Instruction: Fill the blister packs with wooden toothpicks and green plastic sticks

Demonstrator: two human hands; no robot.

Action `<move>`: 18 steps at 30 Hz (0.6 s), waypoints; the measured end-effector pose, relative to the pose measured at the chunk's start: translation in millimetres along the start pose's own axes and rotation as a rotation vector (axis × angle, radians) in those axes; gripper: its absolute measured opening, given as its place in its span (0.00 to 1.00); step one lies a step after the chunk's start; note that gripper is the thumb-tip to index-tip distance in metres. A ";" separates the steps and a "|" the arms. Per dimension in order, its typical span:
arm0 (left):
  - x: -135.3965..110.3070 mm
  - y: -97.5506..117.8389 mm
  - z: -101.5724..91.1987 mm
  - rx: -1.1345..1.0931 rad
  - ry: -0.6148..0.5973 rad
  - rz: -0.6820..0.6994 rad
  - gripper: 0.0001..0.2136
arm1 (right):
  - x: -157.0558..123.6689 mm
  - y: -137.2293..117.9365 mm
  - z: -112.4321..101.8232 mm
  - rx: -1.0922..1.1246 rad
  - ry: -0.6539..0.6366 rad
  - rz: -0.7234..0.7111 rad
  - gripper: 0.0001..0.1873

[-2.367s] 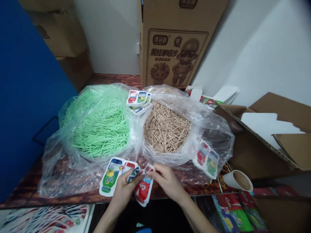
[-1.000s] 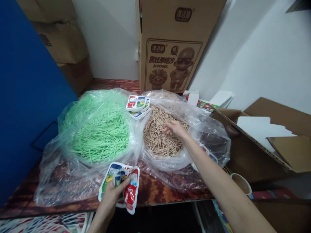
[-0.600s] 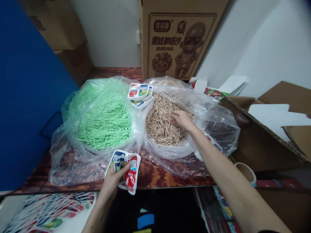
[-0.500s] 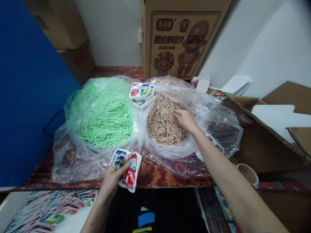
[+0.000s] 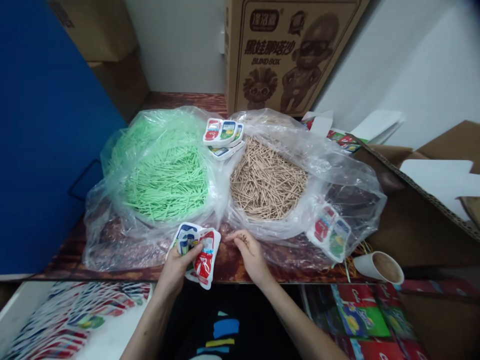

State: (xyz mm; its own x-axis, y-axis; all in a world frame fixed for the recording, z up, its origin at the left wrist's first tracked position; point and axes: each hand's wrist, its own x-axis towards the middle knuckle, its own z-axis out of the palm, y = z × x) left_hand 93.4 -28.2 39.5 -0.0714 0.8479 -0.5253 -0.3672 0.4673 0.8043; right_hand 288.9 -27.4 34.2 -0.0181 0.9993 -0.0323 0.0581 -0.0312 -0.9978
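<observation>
My left hand [image 5: 175, 267] is closed around a few white-edged plastic packs [image 5: 205, 259], one with a red "Cola" print and another blue. Just right of them, over the table's front edge, my right hand [image 5: 254, 257] pinches a small bunch of thin brown sticks [image 5: 243, 238]. Beyond it an opened clear bag holds a heap of the same brown sticks [image 5: 268, 182]. A second clear bag, to the left, is filled with light green sticks [image 5: 168, 185]. Similar packs [image 5: 221, 134] are stacked between the bags, and another pack [image 5: 330, 231] lies on the right bag's plastic.
A tall printed carton [image 5: 288, 60] stands behind the bags. At right are a paper cup [image 5: 380, 266] and an open cardboard box [image 5: 412, 200]. Below the table edge, a white container [image 5: 108, 330] of packs is at left, and colourful printed packages [image 5: 363, 315] are at right.
My right hand has come out of the brown stick heap toward me, carrying a small bunch of sticks close to the packs. My left hand still grips the packs. The view has shifted slightly.
</observation>
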 end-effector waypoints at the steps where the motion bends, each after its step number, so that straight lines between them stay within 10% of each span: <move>1: -1.5 1.7 1.8 -0.001 -0.002 0.008 0.15 | -4.0 4.3 2.0 -0.036 0.005 -0.007 0.09; 18: -6.5 1.3 -1.0 -0.009 0.041 0.027 0.15 | -11.3 14.6 1.2 -0.136 -0.057 -0.026 0.10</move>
State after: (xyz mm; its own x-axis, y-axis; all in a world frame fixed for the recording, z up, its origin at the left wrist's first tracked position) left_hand 92.5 -33.3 43.7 -0.1194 0.8493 -0.5143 -0.3726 0.4418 0.8161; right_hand 288.7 -39.2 19.9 -0.0779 0.9969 -0.0135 0.1911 0.0016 -0.9816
